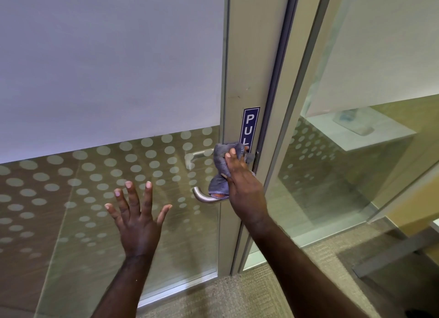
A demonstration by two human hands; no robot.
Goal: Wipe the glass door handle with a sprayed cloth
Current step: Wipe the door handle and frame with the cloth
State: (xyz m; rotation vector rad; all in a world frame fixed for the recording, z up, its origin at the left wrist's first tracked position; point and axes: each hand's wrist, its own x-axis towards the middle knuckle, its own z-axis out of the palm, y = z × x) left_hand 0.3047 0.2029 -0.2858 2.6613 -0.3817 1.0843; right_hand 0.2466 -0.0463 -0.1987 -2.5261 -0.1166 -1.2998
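A brushed metal lever handle (202, 196) sticks out from the door's aluminium stile (251, 80), its curved free end pointing left. My right hand (242, 187) presses a grey-purple cloth (219, 165) around the handle's shaft, so most of the lever is hidden and only the curved tip shows. My left hand (136, 213) is held flat, fingers spread, against or just in front of the glass door (95, 80) to the left of the handle. It holds nothing.
A blue PULL sticker (250, 125) sits on the stile just above the cloth. The glass is frosted above, with a dotted band below. A fixed glass panel (356, 151) stands to the right. Beige carpet (237, 298) lies underfoot.
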